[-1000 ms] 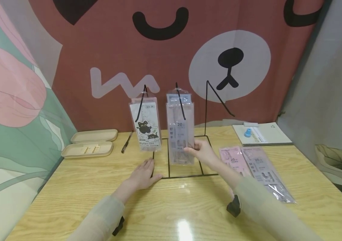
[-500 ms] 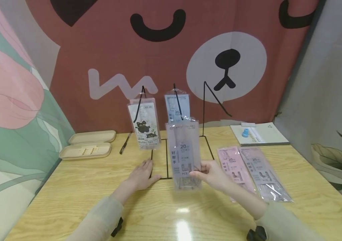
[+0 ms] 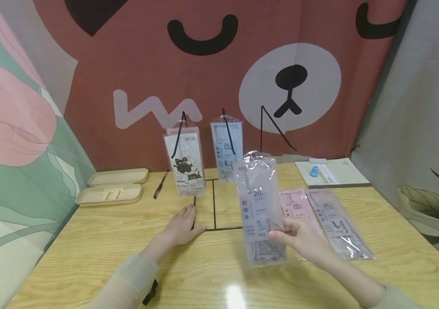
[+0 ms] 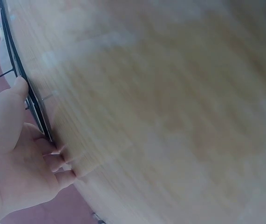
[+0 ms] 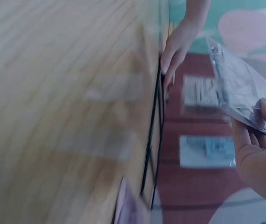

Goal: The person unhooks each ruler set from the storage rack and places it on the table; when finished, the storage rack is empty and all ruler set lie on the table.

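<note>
While the left hand [image 3: 181, 226] rests, fingers outstretched, at the black rack [image 3: 214, 206], the right hand [image 3: 300, 238] pinches a purple packet [image 3: 259, 208] by its lower side, up above the desk [image 3: 200, 277]!

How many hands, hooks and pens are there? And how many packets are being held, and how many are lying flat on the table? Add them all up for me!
Hands: 2
Black hooks: 3
Pen: 1
Held packet: 1
Packets lying flat: 2
Total: 9
</note>
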Demonstrator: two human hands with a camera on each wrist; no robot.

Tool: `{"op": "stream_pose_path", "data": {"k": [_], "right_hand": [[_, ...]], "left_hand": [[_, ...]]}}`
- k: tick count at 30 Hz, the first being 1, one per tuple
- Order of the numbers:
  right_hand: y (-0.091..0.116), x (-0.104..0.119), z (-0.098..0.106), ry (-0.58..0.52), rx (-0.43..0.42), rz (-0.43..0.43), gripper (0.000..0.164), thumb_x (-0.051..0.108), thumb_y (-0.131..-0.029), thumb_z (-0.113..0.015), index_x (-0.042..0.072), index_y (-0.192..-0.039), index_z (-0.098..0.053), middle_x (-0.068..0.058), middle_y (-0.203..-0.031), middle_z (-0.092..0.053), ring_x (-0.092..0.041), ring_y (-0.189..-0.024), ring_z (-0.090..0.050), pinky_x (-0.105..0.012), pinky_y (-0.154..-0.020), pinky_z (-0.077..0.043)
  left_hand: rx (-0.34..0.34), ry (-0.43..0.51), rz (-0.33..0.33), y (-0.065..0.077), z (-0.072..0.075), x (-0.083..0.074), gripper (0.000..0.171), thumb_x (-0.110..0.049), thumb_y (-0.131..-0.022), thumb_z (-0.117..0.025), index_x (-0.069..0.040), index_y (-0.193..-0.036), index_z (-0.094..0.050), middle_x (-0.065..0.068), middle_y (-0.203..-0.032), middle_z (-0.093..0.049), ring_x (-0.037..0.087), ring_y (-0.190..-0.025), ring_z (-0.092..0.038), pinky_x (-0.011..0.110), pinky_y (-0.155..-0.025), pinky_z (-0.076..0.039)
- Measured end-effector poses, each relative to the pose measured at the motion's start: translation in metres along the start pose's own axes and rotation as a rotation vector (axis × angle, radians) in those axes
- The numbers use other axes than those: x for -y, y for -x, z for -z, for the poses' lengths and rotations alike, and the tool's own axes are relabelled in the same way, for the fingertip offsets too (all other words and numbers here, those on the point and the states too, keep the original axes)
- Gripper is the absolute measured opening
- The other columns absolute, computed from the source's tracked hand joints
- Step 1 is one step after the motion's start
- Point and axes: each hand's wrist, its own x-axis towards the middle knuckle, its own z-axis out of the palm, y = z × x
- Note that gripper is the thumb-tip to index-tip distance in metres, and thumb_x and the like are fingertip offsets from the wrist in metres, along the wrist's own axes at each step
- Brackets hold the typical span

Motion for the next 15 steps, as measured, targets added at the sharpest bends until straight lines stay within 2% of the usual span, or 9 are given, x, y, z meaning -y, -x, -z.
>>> {"op": "stream_pose_path", "data": {"k": [2,3,4,6,9,10,11,12,15], "right_hand": [[0.005,-0.006,0.010,0.023,-0.045,-0.023,0.037,0.023,-0.090,-0.063,-0.004,-0.114,-0.061,-0.018,-0.102,-0.071,-0.008,-0.081,-0.068,-0.027,-0.074,-0.057],[0.007,-0.009,0.015,0.043,-0.072,-0.038,0.035,0.023,-0.090,-0.063,-0.006,-0.109,-0.062,-0.018,-0.095,-0.071,-0.006,-0.075,-0.067,-0.025,-0.067,-0.056],[0.010,-0.012,0.021,0.066,-0.094,-0.053,0.036,0.023,-0.090,-0.062,-0.007,-0.111,-0.061,-0.020,-0.096,-0.071,-0.006,-0.074,-0.066,-0.026,-0.066,-0.056],[0.016,-0.017,0.036,0.113,-0.136,-0.112,0.036,0.026,-0.091,-0.062,-0.009,-0.104,-0.061,-0.019,-0.089,-0.071,-0.007,-0.070,-0.062,-0.028,-0.063,-0.055],[0.023,-0.025,0.062,0.166,-0.146,-0.182,0.042,0.029,-0.093,-0.059,-0.009,-0.110,-0.059,-0.021,-0.096,-0.070,-0.011,-0.076,-0.067,-0.033,-0.069,-0.057],[0.025,-0.028,0.072,0.170,-0.139,-0.204,0.046,0.030,-0.093,-0.058,-0.008,-0.119,-0.057,-0.022,-0.105,-0.069,-0.012,-0.083,-0.068,-0.035,-0.074,-0.057],[0.027,-0.031,0.082,0.176,-0.132,-0.221,0.047,0.031,-0.094,-0.057,-0.008,-0.120,-0.056,-0.022,-0.105,-0.069,-0.012,-0.082,-0.069,-0.035,-0.074,-0.057],[0.030,-0.035,0.093,0.173,-0.126,-0.229,0.050,0.030,-0.095,-0.056,-0.009,-0.127,-0.051,-0.023,-0.112,-0.066,-0.014,-0.086,-0.070,-0.036,-0.077,-0.057],[0.037,-0.047,0.123,0.240,-0.136,-0.264,0.055,0.029,-0.095,-0.055,-0.013,-0.130,-0.046,-0.025,-0.112,-0.065,-0.006,-0.081,-0.069,-0.031,-0.072,-0.057]], "left_hand": [[0.002,-0.006,0.003,0.001,0.000,0.000,0.076,-0.049,-0.097,-0.041,0.005,-0.147,-0.020,0.022,-0.155,-0.017,0.038,-0.143,-0.018,0.052,-0.117,-0.020],[0.003,-0.006,0.004,0.001,0.000,0.000,0.076,-0.049,-0.097,-0.041,0.005,-0.147,-0.020,0.022,-0.155,-0.017,0.038,-0.143,-0.018,0.052,-0.117,-0.020],[0.003,-0.004,0.003,0.001,0.001,0.000,0.076,-0.048,-0.097,-0.041,0.005,-0.147,-0.020,0.022,-0.155,-0.017,0.039,-0.143,-0.018,0.052,-0.117,-0.019],[0.007,-0.005,0.005,0.002,0.001,-0.001,0.076,-0.048,-0.097,-0.042,0.005,-0.147,-0.020,0.022,-0.155,-0.017,0.038,-0.143,-0.018,0.052,-0.117,-0.019],[0.010,0.009,0.006,0.002,0.002,-0.002,0.076,-0.047,-0.097,-0.043,0.005,-0.147,-0.020,0.022,-0.156,-0.016,0.039,-0.143,-0.018,0.053,-0.117,-0.019],[0.011,0.012,0.008,0.002,0.002,-0.002,0.076,-0.047,-0.097,-0.043,0.005,-0.147,-0.020,0.022,-0.156,-0.016,0.038,-0.143,-0.018,0.053,-0.117,-0.018],[0.014,0.012,0.011,0.002,0.002,-0.002,0.076,-0.048,-0.097,-0.042,0.004,-0.148,-0.019,0.021,-0.156,-0.016,0.038,-0.144,-0.017,0.053,-0.117,-0.018],[0.014,0.014,0.012,0.002,0.002,-0.002,0.076,-0.048,-0.097,-0.042,0.005,-0.148,-0.019,0.021,-0.156,-0.016,0.038,-0.144,-0.017,0.053,-0.117,-0.018],[0.013,0.012,0.015,0.002,0.001,-0.002,0.076,-0.048,-0.097,-0.042,0.005,-0.147,-0.019,0.022,-0.156,-0.016,0.038,-0.144,-0.017,0.053,-0.117,-0.018]]}}
